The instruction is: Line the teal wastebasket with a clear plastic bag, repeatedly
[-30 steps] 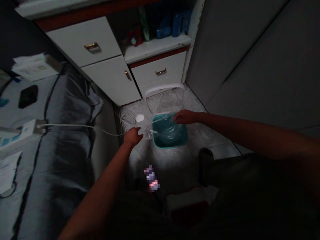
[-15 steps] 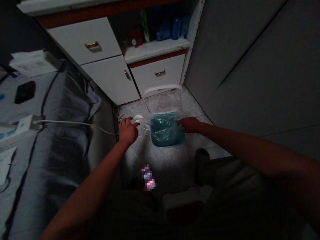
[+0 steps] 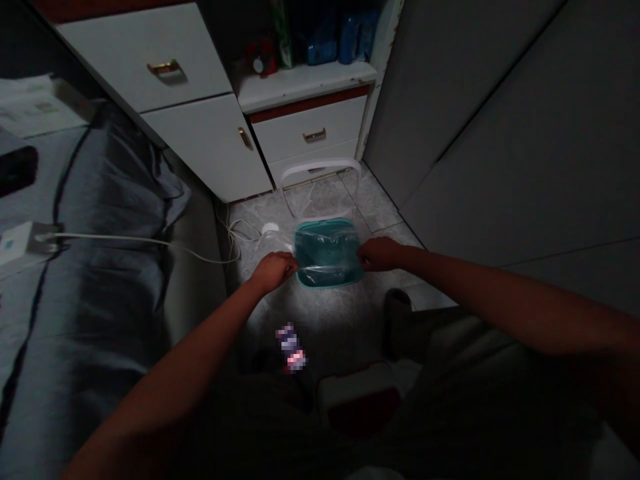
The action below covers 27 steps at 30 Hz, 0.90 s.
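While both hands pinch the bag, the bin stands near the far end of the floor

Because the room is dark, the hands show mostly by their shape, but I judge that both are holding. The left hand (image 3: 273, 272) is at the near left corner of the bin (image 3: 326, 285), with its fingers curled and closed on the edge of the bag (image 3: 325, 243). The right hand (image 3: 381, 254) is at the right side of the bin, and its fingers also seem closed on the plastic, though the light is poor and I cannot be fully sure. Between the two hands, a tight bright fold of plastic crosses the front of the bin.

The bag is thin clear plastic lying over the mouth of the teal bin. The bin stands on the tile floor (image 3: 373, 200), toward its far end, just in front of the low drawers of a white cabinet (image 3: 310, 127). Such a bag should be very light, soft and slippery, so the best hold seems to be a pinch at its edge on both sides. The bin looks light and stiff.

Behind the bin is a white loop handle (image 3: 320, 162). Near the left edge of the floor lie a white cable (image 3: 150, 238) and a small round white piece (image 3: 270, 230).
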{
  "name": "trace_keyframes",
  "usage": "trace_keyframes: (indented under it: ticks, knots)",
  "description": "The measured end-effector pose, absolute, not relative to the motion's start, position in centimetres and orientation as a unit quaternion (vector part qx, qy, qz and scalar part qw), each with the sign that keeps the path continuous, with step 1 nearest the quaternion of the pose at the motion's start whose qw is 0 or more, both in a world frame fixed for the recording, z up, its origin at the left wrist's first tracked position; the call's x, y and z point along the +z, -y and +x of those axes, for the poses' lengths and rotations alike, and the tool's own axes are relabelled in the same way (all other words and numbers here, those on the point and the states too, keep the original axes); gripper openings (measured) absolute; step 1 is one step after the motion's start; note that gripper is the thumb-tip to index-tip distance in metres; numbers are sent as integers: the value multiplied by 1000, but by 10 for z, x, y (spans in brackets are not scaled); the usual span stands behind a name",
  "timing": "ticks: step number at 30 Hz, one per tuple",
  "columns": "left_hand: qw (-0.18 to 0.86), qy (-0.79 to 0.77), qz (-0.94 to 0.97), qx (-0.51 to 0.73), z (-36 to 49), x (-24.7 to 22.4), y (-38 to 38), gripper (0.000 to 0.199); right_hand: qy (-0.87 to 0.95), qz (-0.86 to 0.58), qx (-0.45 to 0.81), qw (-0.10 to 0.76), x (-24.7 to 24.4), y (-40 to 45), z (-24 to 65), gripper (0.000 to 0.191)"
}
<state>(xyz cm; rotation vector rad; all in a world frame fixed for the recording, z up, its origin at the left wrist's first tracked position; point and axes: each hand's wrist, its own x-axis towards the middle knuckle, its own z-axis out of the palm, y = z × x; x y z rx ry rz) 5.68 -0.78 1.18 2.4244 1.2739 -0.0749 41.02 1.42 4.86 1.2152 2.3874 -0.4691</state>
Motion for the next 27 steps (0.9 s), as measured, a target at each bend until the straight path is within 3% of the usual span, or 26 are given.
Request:
trace_keyframes:
  ticks: [6, 21, 27]
  knots:
    - [263, -458, 848, -47, 46, -2, 18, 17, -861, 398, -208, 239, 39, 9, 406, 21]
    - [276, -438, 844, -142, 61, 1, 18, 13, -867, 372, -207, 259, 14, 20, 403, 21]
    - [217, -438, 853, -181, 66, 6, 19, 18, -865, 385, -203, 250, 13, 22, 404, 22]
